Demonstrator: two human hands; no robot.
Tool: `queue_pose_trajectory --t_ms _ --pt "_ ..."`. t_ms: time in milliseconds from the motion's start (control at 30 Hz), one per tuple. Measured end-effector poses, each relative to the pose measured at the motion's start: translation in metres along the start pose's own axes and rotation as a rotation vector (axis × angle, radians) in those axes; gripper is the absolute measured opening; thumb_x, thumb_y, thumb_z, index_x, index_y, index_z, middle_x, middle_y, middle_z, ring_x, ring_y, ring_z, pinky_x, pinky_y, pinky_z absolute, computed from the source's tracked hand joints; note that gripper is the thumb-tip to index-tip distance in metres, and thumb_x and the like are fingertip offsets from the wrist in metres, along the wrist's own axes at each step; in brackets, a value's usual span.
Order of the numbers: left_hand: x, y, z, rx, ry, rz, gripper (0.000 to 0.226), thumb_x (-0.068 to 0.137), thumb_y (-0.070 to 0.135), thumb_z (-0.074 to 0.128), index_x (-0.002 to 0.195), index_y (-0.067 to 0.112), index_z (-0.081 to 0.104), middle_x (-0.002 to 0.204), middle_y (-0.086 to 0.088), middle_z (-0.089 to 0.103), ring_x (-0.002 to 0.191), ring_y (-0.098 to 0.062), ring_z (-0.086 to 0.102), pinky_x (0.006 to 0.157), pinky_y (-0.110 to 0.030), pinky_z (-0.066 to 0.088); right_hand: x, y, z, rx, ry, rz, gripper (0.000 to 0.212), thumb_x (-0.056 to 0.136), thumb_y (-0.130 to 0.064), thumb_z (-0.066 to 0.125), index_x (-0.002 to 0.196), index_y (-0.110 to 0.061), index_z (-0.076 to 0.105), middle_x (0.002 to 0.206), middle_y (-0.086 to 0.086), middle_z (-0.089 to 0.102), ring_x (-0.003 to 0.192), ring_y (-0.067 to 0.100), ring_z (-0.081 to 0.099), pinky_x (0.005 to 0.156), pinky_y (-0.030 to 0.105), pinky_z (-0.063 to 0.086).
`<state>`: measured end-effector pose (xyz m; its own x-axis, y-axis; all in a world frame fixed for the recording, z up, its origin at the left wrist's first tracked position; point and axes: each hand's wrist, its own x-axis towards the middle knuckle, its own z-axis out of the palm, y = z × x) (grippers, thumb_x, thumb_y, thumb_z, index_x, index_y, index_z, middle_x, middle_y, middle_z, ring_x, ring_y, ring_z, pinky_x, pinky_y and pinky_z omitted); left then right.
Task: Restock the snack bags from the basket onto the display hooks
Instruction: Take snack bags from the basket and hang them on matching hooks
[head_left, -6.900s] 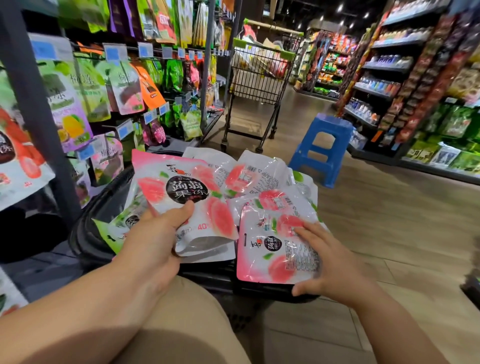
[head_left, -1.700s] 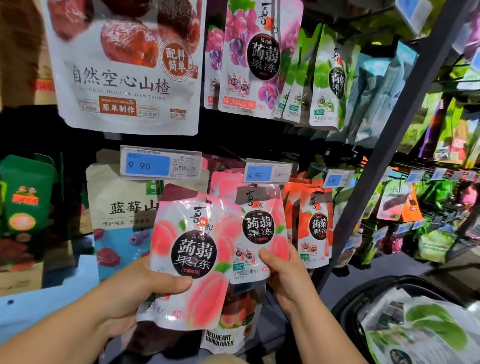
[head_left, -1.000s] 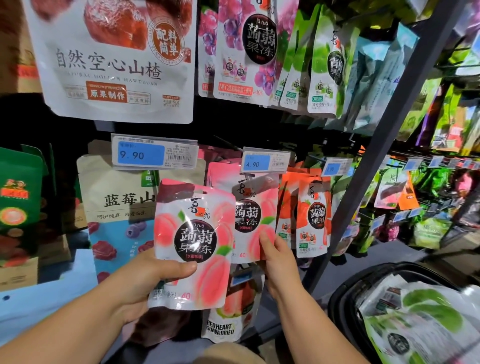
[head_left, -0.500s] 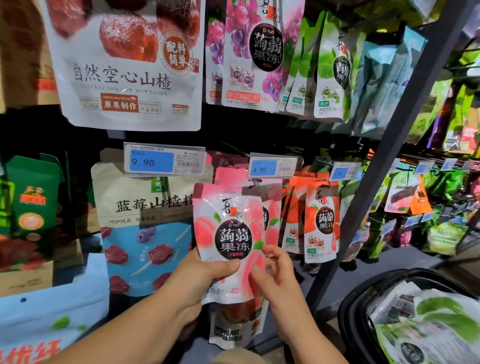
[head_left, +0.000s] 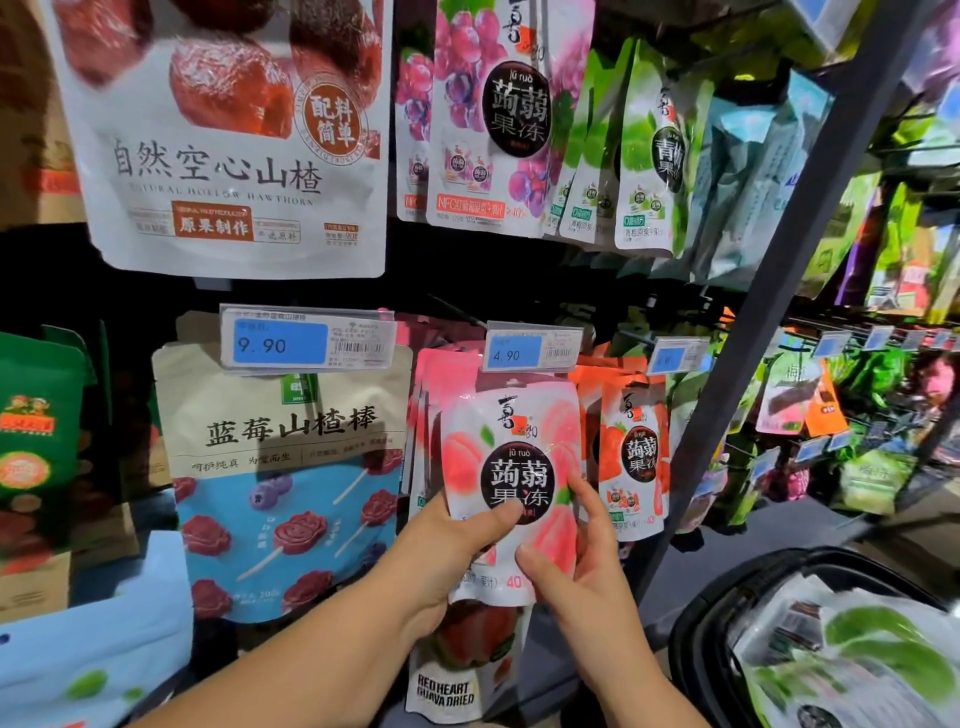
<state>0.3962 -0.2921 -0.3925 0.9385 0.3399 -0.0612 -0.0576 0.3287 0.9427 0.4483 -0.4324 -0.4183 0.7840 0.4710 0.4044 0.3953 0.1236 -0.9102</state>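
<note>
At a shop's snack rack, two bare hands hold one pink-and-white peach jelly bag (head_left: 511, 467) up against the display. The left hand (head_left: 447, 561) grips the bag's lower left side, with its thumb laid across the round black label on the front and its fingers hidden behind. The right hand (head_left: 582, 577) pinches the lower right side, thumb on the printed peach and fingers running up the bag's right edge.

We see the bag upright, its top edge tucked just under the blue price tag reading 4.90 (head_left: 530, 352). It sits in front of a row of pink bags (head_left: 423, 415) hanging there. We cannot tell whether its top is hung, because the tag hides that spot.

Just to the right hang orange strawberry bags (head_left: 631, 457). To the left is a beige and blue blueberry hawthorn bag (head_left: 280, 467) under a tag reading 9.90 (head_left: 306, 343). Below the hands hangs a guava bag (head_left: 462, 675) marked "Red Heart Guava Dried".

On the row above we make out a large white hawthorn bag (head_left: 223, 140), purple grape jelly bags (head_left: 498, 114) and green bags (head_left: 649, 150). A dark metal post (head_left: 769, 291) slants up the right side of the rack.

At lower right sits the black basket (head_left: 696, 623), well apart from the hands, with more green-printed bags (head_left: 857, 660) lying in it.
</note>
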Motion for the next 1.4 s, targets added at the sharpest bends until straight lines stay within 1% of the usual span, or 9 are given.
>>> queue_pose_trajectory --t_ms 133,400,600,700,767,867,967,1067,1400 --pt "0.009 0.002 0.001 0.004 0.022 -0.023 0.029 0.084 0.011 0.073 0.113 0.011 0.068 0.103 -0.008 0.076 0.101 -0.027 0.071 0.098 -0.046 0.052 0.008 0.004 0.001 -0.009 0.015 -0.009 0.076 0.084 -0.015 0.073 0.145 -0.044 0.038 0.148 -0.036 0.036 0.141 -0.011 0.028 0.123 0.040 0.021" --pt "0.019 0.002 -0.007 0.196 0.154 0.073 0.029 0.081 0.023 0.079 0.107 0.018 0.068 0.091 0.004 0.077 0.074 -0.005 0.068 0.069 -0.021 0.048 0.020 0.017 0.002 -0.020 0.022 -0.001 0.071 0.077 -0.026 0.074 0.133 -0.060 0.046 0.146 -0.033 0.042 0.139 -0.007 0.034 0.118 0.031 0.029" --pt "0.026 0.000 -0.012 0.578 0.375 0.209 0.062 0.076 0.038 0.082 0.126 0.023 0.048 0.114 0.002 0.062 0.102 -0.022 0.061 0.085 -0.033 0.046 0.028 0.026 0.003 -0.036 0.008 0.001 0.074 0.077 -0.023 0.073 0.142 -0.043 0.043 0.143 -0.035 0.044 0.137 -0.011 0.035 0.104 0.008 0.034" --pt "0.026 -0.004 -0.012 0.626 0.427 0.355 0.084 0.074 0.028 0.084 0.140 0.022 0.033 0.126 0.002 0.049 0.114 -0.019 0.050 0.085 -0.024 0.036 0.034 0.030 0.002 -0.077 0.022 0.011 0.072 0.082 -0.017 0.076 0.140 -0.045 0.045 0.141 -0.037 0.045 0.134 -0.012 0.037 0.106 0.013 0.034" --pt "0.028 -0.009 -0.013 0.659 0.457 0.410 0.095 0.073 0.027 0.085 0.147 0.023 0.026 0.141 -0.004 0.039 0.126 -0.022 0.042 0.098 -0.029 0.036 0.038 0.032 0.002 -0.142 0.009 0.021 0.073 0.085 -0.015 0.077 0.140 -0.049 0.043 0.139 -0.042 0.042 0.133 -0.017 0.034 0.105 0.011 0.032" --pt "0.031 -0.016 -0.013 0.743 0.480 0.480 0.098 0.078 0.030 0.081 0.151 0.035 0.016 0.154 -0.005 0.019 0.141 -0.015 0.018 0.115 -0.037 0.020 0.046 0.038 0.002 -0.230 0.000 0.047 0.079 0.073 -0.043 0.078 0.141 -0.057 0.039 0.142 -0.038 0.040 0.132 -0.020 0.031 0.107 0.018 0.029" --pt "0.035 -0.019 -0.014 0.740 0.438 0.508 0.098 0.084 0.033 0.074 0.143 0.050 -0.002 0.161 0.004 0.002 0.146 -0.011 0.005 0.118 -0.038 0.013 0.053 0.043 0.003 -0.273 -0.008 0.078 0.081 0.074 -0.043 0.079 0.139 -0.063 0.035 0.139 -0.035 0.037 0.126 -0.025 0.031 0.105 0.018 0.028" --pt "0.042 -0.019 -0.018 0.738 0.395 0.482 0.101 0.089 0.033 0.069 0.141 0.054 -0.014 0.163 0.010 -0.004 0.149 -0.016 0.003 0.119 -0.041 0.013 0.059 0.044 0.005 -0.315 -0.023 0.087 0.081 0.083 -0.030 0.078 0.137 -0.064 0.029 0.131 -0.038 0.035 0.118 -0.028 0.031 0.102 0.017 0.027" --pt "0.074 -0.009 -0.034 0.743 0.410 0.425 0.097 0.094 0.026 0.063 0.150 0.047 -0.014 0.165 0.009 -0.006 0.150 -0.025 0.014 0.115 -0.046 0.024 0.094 0.056 0.024 -0.445 -0.066 0.148 0.082 0.086 -0.036 0.074 0.155 -0.032 0.028 0.151 -0.008 0.034 0.139 0.007 0.032 0.113 0.027 0.028"
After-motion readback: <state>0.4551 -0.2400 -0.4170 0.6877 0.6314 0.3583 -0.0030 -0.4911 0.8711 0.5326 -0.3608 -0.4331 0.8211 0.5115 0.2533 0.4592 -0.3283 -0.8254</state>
